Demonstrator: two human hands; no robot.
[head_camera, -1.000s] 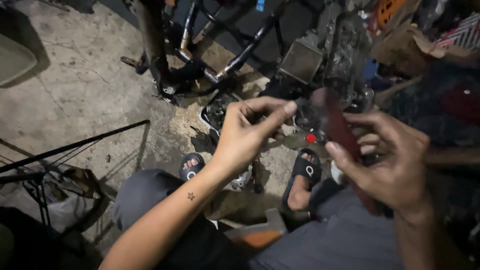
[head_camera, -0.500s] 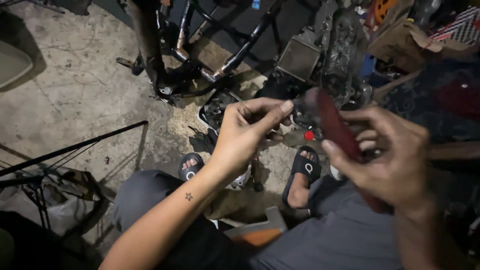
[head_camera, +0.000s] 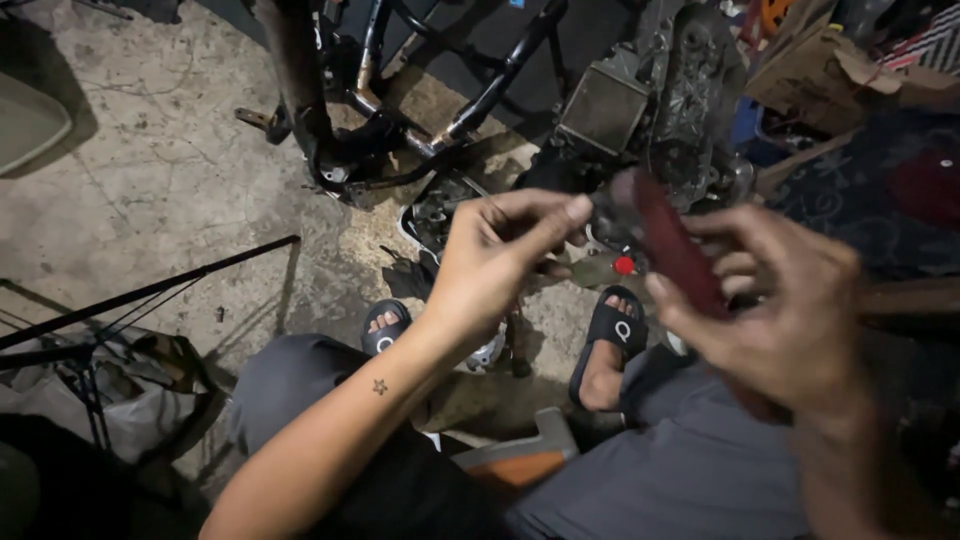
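Item: dark red, elongated tool handle (head_camera: 672, 250), held in the right hand (head_camera: 790, 330).

Change noted: compared with a second ago, almost nothing has moved. Both hands hold the same raised position above the knees, the left hand (head_camera: 495, 270) has its thumb and forefinger pinched as before, and the handle has tilted only slightly. The view itself has drifted a little. Judgement: the work is in a fine-adjustment phase between the fingertips, not a reach or a put-down.

Grip, right: fingers curled loosely round the lower part of the red handle, thumb side toward the camera; closed on it, though motion blur hides the exact finger placement.

Grip, left: thumb and forefinger tip pressed together, the other fingers folded. Whether a small part sits between them cannot be told; nothing shows.

Appearance of item: smooth, matte, deep maroon, rounded top end, pointing up and left toward the left fingertips and near them; blurred. Its lower end is hidden in the palm.

Location: in mid-air over the concrete floor (head_camera: 150, 190), in front of the black tubular frame (head_camera: 400, 140) and the grey engine block (head_camera: 680, 90). Below, two feet in black sandals (head_camera: 610, 335), and a small red cap (head_camera: 624, 265) on the floor.
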